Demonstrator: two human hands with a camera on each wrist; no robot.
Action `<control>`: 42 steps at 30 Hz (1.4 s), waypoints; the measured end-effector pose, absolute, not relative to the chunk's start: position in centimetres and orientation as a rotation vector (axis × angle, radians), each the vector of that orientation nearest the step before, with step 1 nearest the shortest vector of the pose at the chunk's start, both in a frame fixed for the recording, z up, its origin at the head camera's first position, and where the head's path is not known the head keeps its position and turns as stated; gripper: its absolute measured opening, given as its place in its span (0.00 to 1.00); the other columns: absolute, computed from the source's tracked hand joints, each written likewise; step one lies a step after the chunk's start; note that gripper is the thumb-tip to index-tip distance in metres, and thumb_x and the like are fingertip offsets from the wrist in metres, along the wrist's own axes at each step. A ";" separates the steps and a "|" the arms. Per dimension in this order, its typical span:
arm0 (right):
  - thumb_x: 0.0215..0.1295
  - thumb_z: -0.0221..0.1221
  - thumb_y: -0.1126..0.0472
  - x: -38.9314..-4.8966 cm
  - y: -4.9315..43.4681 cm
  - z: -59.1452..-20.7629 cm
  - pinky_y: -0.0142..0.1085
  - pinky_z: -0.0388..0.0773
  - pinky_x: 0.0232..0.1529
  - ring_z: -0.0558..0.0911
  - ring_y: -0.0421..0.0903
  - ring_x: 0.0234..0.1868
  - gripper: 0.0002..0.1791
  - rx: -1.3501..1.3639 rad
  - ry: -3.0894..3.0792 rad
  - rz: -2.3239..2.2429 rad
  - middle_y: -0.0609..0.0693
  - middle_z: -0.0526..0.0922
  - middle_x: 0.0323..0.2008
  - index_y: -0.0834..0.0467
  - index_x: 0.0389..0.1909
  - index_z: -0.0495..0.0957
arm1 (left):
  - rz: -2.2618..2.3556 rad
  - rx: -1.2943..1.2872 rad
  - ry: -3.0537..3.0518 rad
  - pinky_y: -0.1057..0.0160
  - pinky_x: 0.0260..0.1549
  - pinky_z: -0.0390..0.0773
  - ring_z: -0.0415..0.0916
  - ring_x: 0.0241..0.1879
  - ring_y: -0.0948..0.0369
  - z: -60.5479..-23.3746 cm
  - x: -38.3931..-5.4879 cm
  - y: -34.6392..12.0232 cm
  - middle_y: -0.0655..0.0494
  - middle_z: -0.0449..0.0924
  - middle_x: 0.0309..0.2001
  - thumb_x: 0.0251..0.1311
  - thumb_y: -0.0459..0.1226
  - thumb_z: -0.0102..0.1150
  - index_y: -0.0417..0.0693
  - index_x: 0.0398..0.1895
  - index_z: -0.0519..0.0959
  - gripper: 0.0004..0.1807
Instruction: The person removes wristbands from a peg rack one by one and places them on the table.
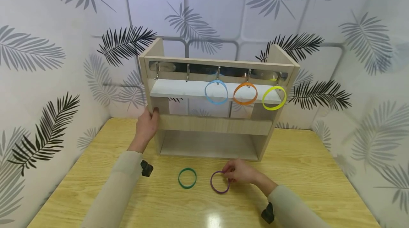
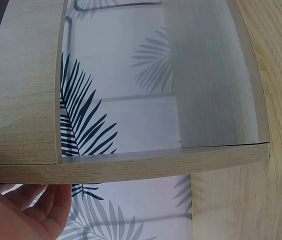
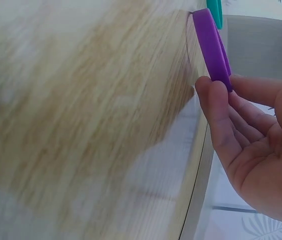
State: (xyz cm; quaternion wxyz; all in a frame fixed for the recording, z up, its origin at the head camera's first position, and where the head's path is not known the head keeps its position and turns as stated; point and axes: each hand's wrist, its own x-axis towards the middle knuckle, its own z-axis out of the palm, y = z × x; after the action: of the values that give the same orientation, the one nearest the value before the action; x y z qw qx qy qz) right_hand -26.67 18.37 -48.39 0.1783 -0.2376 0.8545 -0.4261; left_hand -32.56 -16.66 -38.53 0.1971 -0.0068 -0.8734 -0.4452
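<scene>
A purple wristband is pinched between the thumb and fingers of my right hand, low over the table in front of the rack. In the right wrist view the band stands out from the fingertips. My left hand grips the left side panel of a pale wooden rack; in the left wrist view, the fingers lie along the panel's outer side. A green wristband lies on the table, left of the purple one. Blue, orange and yellow wristbands hang from the rack's hooks.
The two left hooks, including the leftmost hook, bear no band. The rack stands at the back of the wood-grain table, close to a leaf-patterned wall.
</scene>
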 end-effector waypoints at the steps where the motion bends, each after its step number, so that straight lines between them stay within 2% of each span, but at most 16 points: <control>1: 0.61 0.58 0.70 -26.7 18.3 -48.4 0.39 0.78 0.25 0.81 0.47 0.26 0.07 -0.670 2.419 -1.199 0.54 0.82 0.28 0.69 0.38 0.78 | -1.247 -0.019 -2.445 0.42 0.40 0.72 0.75 0.45 0.40 -38.5 -32.5 -16.7 0.32 0.75 0.51 0.71 0.50 0.34 0.39 0.62 0.66 0.28; 12: 0.58 0.61 0.71 -26.7 17.9 -48.7 0.38 0.79 0.25 0.82 0.48 0.26 0.07 -0.701 2.457 -1.184 0.55 0.82 0.29 0.69 0.37 0.78 | -1.233 -0.015 -2.444 0.42 0.40 0.72 0.75 0.44 0.40 -38.6 -32.5 -16.7 0.33 0.76 0.50 0.70 0.51 0.34 0.41 0.62 0.66 0.28; 21: 0.60 0.61 0.69 -26.5 18.1 -47.8 0.33 0.75 0.21 0.82 0.50 0.25 0.08 -0.740 2.549 -1.094 0.57 0.83 0.30 0.69 0.38 0.78 | -1.232 -0.023 -2.453 0.42 0.40 0.72 0.75 0.44 0.40 -38.6 -32.6 -16.6 0.33 0.75 0.52 0.71 0.51 0.33 0.40 0.63 0.65 0.28; 27: 0.60 0.60 0.67 -26.6 18.6 -47.1 0.33 0.76 0.30 0.81 0.46 0.32 0.08 -0.845 2.675 -0.986 0.53 0.83 0.32 0.68 0.39 0.79 | -1.241 -0.025 -2.452 0.42 0.41 0.73 0.75 0.45 0.41 -38.5 -32.5 -16.6 0.33 0.74 0.53 0.71 0.51 0.33 0.40 0.64 0.64 0.29; 31: 0.60 0.60 0.67 -26.6 19.2 -45.9 0.32 0.75 0.30 0.80 0.43 0.30 0.09 -0.879 2.718 -0.995 0.52 0.83 0.32 0.68 0.40 0.79 | -1.245 -0.030 -2.458 0.42 0.41 0.73 0.75 0.46 0.41 -38.5 -32.5 -16.6 0.33 0.74 0.53 0.71 0.51 0.32 0.40 0.64 0.63 0.29; 36: 0.62 0.60 0.65 -26.2 19.6 -43.4 0.31 0.75 0.26 0.81 0.39 0.27 0.07 -0.877 2.768 -1.032 0.49 0.83 0.31 0.62 0.39 0.81 | -1.249 -0.033 -2.460 0.42 0.39 0.74 0.76 0.44 0.41 -38.5 -32.6 -16.6 0.33 0.75 0.51 0.71 0.52 0.32 0.39 0.64 0.64 0.30; 42: 0.63 0.60 0.63 -25.4 19.5 -40.6 0.31 0.76 0.27 0.81 0.38 0.30 0.06 -0.899 2.823 -1.058 0.47 0.83 0.33 0.58 0.39 0.82 | -1.235 -0.032 -2.454 0.42 0.38 0.74 0.76 0.43 0.41 -38.6 -32.6 -16.6 0.33 0.75 0.50 0.71 0.51 0.32 0.38 0.63 0.65 0.30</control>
State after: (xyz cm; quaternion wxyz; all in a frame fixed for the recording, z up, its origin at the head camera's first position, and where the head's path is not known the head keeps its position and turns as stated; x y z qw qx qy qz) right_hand -25.38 19.48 -40.60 -0.0020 -0.2857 0.8974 -0.3363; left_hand -32.65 -16.65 -38.59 0.1959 -0.0114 -0.8758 -0.4410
